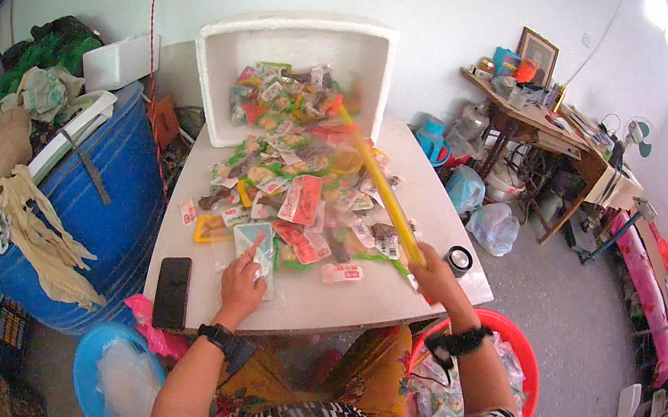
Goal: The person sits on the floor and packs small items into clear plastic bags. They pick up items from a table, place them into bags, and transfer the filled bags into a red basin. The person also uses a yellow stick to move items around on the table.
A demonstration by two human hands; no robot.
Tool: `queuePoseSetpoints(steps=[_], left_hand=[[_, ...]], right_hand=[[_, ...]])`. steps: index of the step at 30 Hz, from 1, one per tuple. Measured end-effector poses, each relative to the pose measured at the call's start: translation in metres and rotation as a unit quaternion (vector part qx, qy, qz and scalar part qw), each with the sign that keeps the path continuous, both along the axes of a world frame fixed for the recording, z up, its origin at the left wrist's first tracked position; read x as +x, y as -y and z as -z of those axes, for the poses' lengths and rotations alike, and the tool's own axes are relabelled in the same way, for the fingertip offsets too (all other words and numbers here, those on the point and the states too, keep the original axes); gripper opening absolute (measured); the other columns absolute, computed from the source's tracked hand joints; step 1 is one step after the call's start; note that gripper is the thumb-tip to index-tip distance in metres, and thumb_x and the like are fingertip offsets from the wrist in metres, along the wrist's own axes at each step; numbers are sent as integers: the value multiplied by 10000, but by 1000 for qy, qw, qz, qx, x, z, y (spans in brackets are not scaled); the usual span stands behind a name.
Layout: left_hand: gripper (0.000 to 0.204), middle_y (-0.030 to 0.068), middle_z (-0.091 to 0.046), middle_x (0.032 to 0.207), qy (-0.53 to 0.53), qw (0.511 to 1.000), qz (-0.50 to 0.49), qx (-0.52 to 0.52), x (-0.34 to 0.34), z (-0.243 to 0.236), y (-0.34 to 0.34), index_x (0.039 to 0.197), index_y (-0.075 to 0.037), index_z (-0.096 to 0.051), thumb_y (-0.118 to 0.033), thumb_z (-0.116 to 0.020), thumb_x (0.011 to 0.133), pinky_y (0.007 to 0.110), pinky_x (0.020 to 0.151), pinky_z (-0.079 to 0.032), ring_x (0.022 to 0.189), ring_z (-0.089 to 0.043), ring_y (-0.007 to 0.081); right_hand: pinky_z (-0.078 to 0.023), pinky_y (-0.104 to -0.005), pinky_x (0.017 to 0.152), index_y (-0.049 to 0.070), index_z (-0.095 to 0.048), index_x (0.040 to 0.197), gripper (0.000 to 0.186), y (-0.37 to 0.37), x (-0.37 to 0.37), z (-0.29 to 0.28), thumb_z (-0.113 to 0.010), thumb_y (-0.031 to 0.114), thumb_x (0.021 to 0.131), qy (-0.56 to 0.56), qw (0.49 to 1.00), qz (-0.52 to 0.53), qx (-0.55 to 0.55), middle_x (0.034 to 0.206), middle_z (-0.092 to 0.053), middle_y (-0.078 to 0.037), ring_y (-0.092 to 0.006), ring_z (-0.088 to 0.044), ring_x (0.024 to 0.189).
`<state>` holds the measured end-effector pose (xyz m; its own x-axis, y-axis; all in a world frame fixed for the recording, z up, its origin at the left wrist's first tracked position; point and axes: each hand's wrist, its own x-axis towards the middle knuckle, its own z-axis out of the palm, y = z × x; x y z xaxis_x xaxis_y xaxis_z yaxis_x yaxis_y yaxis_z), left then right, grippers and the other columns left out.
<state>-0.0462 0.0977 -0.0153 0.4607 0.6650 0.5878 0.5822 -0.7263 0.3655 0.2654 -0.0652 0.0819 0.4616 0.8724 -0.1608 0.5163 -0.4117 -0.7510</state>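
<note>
My right hand [435,276] is closed round the lower end of a long yellow stick [385,192]. The stick slants up and left across the pile, its orange-red far end at the box mouth; it looks smeared by motion. My left hand [243,283] rests near the table's front edge, index finger stretched onto a pale, clear-edged packet [257,251]. Small sealed food packets [301,199] in red, green, yellow and clear wrap lie heaped before both hands. They spill from a white foam box [207,92] tipped on its side at the back.
A black phone [173,292] and a round black-and-silver object [458,261] lie on the white table [321,299]. Below stand a red tub [532,369] of packets and a blue basin [89,353] with clear bags. A big blue vat [120,178] stands left, a wooden desk [558,136] back right.
</note>
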Motion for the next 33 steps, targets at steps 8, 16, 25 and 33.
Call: queuePoseSetpoints(steps=[8,16,25,33], left_hand=[[148,125,-479,1111,9,998,32,-45,3,1,-1,715,-27,-472,-68,-526,583,395,740,-396,855,-489,298],[156,128,-440,1173,-19,1000,7,-18,-1,18,-8,730,-19,-483,-62,-527,586,385,770,-393,885,-489,293],[195,145,-502,1025,-3,1000,-6,18,0,22,-6,782,-23,-510,-90,-549,604,403,779,-379,888,-478,315],[118,88,-435,1193,-8,999,18,47,3,12,-7,615,-5,-411,-50,-517,588,377,674,-403,790,-500,281]], right_hand=[[-442,-367,575,11,-400,1063,381,-70,17,10,-475,250,775,149,984,-80,54,772,-564,-214,-300,-573,650],[-441,-358,555,26,-394,1096,385,4,-4,5,-488,198,764,64,994,-80,22,753,-564,-160,-245,-560,624],[-434,-287,684,37,-343,1183,473,87,-4,5,-524,187,774,-26,997,-49,-45,889,-548,-125,-180,-530,800],[-397,-197,527,54,-347,1185,422,137,-19,3,-500,135,801,-83,993,-74,29,811,-474,10,-58,-450,634]])
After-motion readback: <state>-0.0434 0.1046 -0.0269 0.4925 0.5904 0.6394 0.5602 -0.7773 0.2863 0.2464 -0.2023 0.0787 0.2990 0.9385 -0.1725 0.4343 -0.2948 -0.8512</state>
